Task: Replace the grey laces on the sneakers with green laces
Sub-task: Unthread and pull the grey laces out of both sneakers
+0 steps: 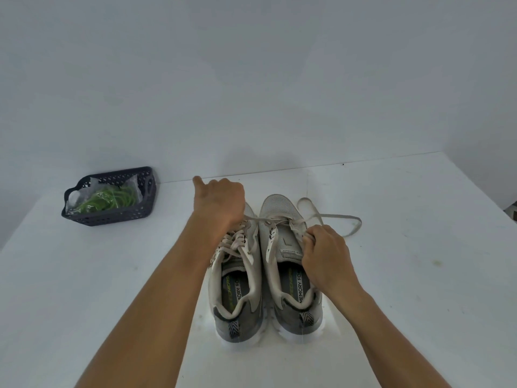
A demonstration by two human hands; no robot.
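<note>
Head view, looking forward and down. Pair of grey sneakers, toes away, heels near, side by side on a white table (419, 275). Left sneaker (237, 275) still laced in grey, lacing loose over the tongue. Right sneaker (291, 264) mostly unlaced: tongue bare, eyelet flaps spread, grey lace (330, 217) running out over the toe end and lying in loops on the table to the right.

Left hand (221, 203) over the toe end of the left sneaker, back of hand up, fingers curled under and thumb stuck out to the left; a taut strand of grey lace leading from beneath it across to the right sneaker. Judged to be gripping that strand, though the fingertips are hidden. Right hand (327, 256) clamped on the right sneaker's outer eyelet flap, fingers pinched at the edge, steadying the shoe.

Dark perforated basket (145, 203) well apart at far left against the wall, holding green laces (112, 201) inside clear plastic wrap. Green laces untouched.

Step in hand, as judged: drawing the last of the grey lace out of the right sneaker.

Risks from here: lace tip snagging in an eyelet under a sideways pull; right sneaker sliding or tipping if the steadying pinch slackens; loose lace tangling with the left sneaker's lacing, since the strand crosses it.
</note>
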